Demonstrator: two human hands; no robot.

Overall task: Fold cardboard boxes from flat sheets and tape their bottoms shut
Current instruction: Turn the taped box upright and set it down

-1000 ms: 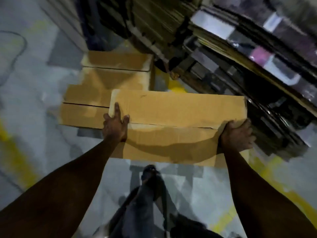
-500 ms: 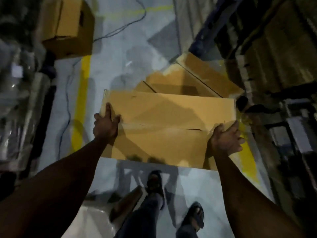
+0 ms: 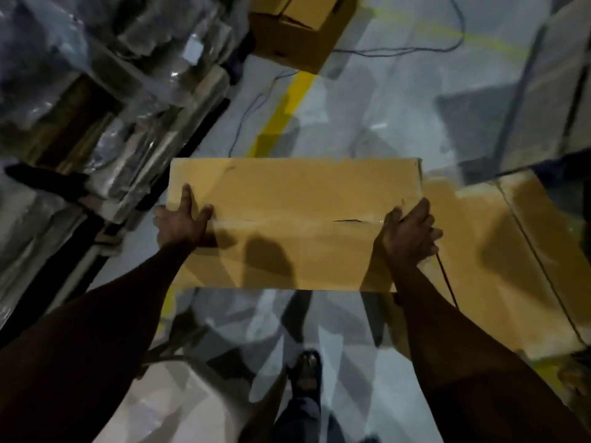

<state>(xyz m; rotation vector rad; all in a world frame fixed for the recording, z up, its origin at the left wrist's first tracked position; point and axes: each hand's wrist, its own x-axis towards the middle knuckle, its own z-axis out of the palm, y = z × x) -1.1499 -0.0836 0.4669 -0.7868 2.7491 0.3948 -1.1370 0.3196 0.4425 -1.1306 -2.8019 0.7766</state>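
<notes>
Head view, dim and motion-blurred.

- Cardboard box (image 3: 294,199) held in the air at 12 o'clock, over the floor (image 3: 367,123). Long axis runs 9 to 3 o'clock, square across the body.
- Upper face shows a centre seam (image 3: 271,221) under clear tape, with a small open gap toward the 3 o'clock end.
- Left hand (image 3: 182,222) at the 9 o'clock end: fingers spread straight on the upper face, pressing, not wrapped.
- Right hand (image 3: 409,231) at the 3 o'clock end: fingers curled round the end edge, gripping.
- Both hands sit about equally near and share the load.
- Flat sheets (image 3: 511,251) lie on the floor at 3 o'clock. Another made-up box (image 3: 294,30) stands far off at 12.

Judgement: bottom looks taped; the box probably gets set down next. The gap may need more tape.
</notes>
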